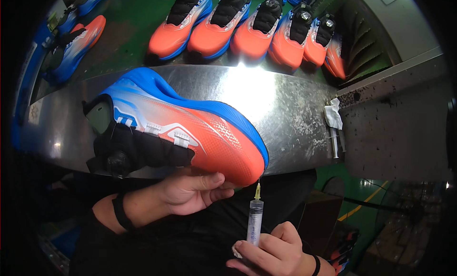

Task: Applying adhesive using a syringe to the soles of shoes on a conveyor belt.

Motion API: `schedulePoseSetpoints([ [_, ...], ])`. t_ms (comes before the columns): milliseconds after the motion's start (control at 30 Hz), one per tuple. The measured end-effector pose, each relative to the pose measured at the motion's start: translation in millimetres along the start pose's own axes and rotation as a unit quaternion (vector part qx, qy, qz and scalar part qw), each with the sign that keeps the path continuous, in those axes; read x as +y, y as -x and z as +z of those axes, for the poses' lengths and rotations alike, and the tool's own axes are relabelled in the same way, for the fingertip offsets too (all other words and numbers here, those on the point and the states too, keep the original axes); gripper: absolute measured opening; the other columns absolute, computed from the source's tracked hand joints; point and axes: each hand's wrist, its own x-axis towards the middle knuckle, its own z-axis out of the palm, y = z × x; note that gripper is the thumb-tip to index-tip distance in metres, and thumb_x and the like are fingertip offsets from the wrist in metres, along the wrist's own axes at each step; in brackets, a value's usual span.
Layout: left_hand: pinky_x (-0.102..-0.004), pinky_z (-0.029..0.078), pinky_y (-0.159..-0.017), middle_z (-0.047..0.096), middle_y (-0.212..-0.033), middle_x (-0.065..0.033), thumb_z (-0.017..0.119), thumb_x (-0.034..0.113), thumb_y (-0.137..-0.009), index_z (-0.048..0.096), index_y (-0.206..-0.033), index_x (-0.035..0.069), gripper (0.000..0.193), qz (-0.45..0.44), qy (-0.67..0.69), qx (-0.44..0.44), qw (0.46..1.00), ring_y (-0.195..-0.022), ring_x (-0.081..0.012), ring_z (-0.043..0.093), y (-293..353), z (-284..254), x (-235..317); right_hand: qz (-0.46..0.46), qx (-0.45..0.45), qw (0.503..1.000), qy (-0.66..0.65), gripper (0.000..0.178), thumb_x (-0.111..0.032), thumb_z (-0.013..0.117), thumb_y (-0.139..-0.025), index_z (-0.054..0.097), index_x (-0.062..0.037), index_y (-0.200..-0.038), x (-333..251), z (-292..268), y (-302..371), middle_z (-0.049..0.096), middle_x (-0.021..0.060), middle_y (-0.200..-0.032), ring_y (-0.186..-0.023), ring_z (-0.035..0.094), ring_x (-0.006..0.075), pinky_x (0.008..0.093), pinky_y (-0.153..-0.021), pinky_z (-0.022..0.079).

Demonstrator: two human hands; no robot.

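An orange and blue running shoe [209,142] lies tilted on its side, its blue sole turned up and away and its toe pointing right. My left hand [193,191] grips it from below near the toe, thumb against the orange upper; part of the fingers is hidden behind the shoe. In my right hand [271,252] is a clear syringe [255,221] with a yellow needle hub, held upright with whitish contents. The needle tip is at the edge of the toe, close to the sole; whether it touches cannot be made out.
A worn metal ledge [300,119] runs beneath the shoe. Behind it, several matching shoes [254,35] stand in a row on a green surface, with another shoe [78,47] at the far left. On the right, a second syringe [335,142] lies beside a crumpled white tissue [333,114].
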Motion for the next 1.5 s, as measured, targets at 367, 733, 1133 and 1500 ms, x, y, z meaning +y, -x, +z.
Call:
schedulePoseSetpoints([
  [367,-0.0247,0.052,-0.086,0.057,-0.13,-0.0116,0.065,0.034,-0.089,0.047,-0.134,0.006,0.057,-0.03,-0.042,0.014,0.999,-0.124,-0.0248,0.054,2,11,4,-0.021,-0.039,0.991,0.13,0.039,-0.034,0.08,-0.073,0.067,-0.007,-0.098,5,24,7,0.062,0.0042,-0.081,-0.062,0.046,0.0155,0.0285,-0.062,0.034],
  [733,-0.0246,0.053,-0.084,0.058,-0.129,-0.0119,0.063,0.035,-0.089,0.048,-0.133,0.007,0.055,-0.014,-0.031,0.023,0.999,-0.125,-0.0254,0.053,9,24,6,-0.05,0.007,0.989,0.142,0.036,-0.027,0.08,-0.071,0.065,-0.0088,-0.097,5,33,12,0.057,0.0017,-0.074,-0.054,0.043,0.0154,0.0302,-0.057,0.032],
  [1133,-0.0411,0.05,-0.094,0.056,-0.129,-0.0106,0.064,0.011,-0.088,0.045,-0.136,0.008,0.051,0.008,0.041,-0.014,0.999,-0.118,-0.0246,0.056,89,6,0,-0.04,0.079,0.985,0.147,0.05,-0.028,0.082,-0.067,0.06,-0.0084,-0.107,28,14,-2,0.06,0.0053,-0.081,-0.065,0.049,0.0236,0.0393,-0.068,0.036],
  [1500,-0.0383,0.039,-0.107,0.052,-0.131,-0.0159,0.072,0.016,-0.075,0.034,-0.139,-0.006,0.077,0.283,-0.195,0.263,0.901,-0.122,-0.0247,0.051,209,14,29,0.079,0.129,0.987,0.052,0.058,-0.023,0.081,-0.063,0.059,-0.0041,-0.114,114,58,-46,0.063,0.0104,-0.099,-0.083,0.053,0.0257,0.0349,-0.083,0.036],
])
